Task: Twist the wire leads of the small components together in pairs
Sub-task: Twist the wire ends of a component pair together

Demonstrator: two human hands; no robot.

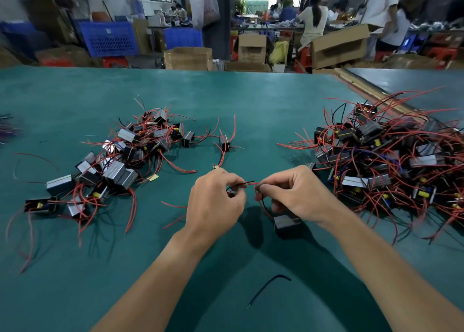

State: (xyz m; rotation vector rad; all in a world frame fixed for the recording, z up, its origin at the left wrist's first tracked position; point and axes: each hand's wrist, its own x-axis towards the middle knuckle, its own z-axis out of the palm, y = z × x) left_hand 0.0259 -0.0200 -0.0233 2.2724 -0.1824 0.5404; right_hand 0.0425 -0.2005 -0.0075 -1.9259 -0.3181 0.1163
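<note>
My left hand [216, 201] and my right hand [293, 193] meet over the middle of the green table [251, 100]. Between their fingertips run a thin black lead and a red lead [247, 183]; each hand pinches one end. The leads belong to a small grey-and-black component [286, 225] that hangs or lies just below my right hand. More red leads trail out from under my left hand.
A heap of components with red leads [118, 156] lies at the left, a larger heap [391, 161] at the right. One single component [224, 143] sits beyond my hands. A loose black wire [268, 287] lies near me. People and cardboard boxes stand beyond the table.
</note>
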